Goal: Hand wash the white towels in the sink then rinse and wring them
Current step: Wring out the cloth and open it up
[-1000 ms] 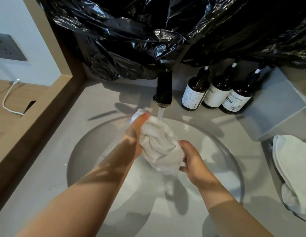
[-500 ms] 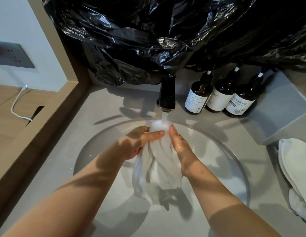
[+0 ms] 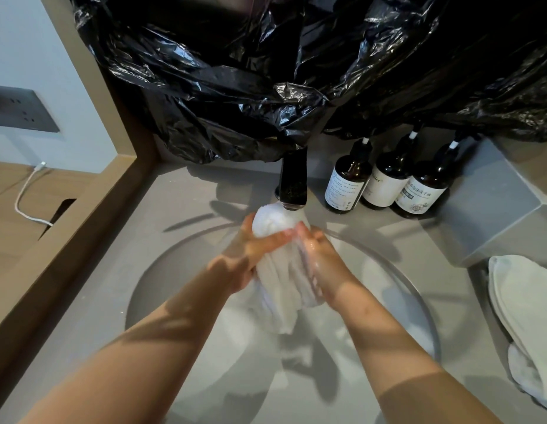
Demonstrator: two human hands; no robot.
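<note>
Fingers (image 3: 276, 240) on my left hand (image 3: 250, 255) and right hand (image 3: 325, 261) are clamping round the towel (image 3: 281, 280), which I am holding bunched just under the tap (image 3: 293, 182), above the sink (image 3: 162, 280).

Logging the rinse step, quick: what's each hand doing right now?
Left hand: closed, gripping the white towel just below the faucet.
Right hand: closed, gripping the same towel from the other side.
</note>
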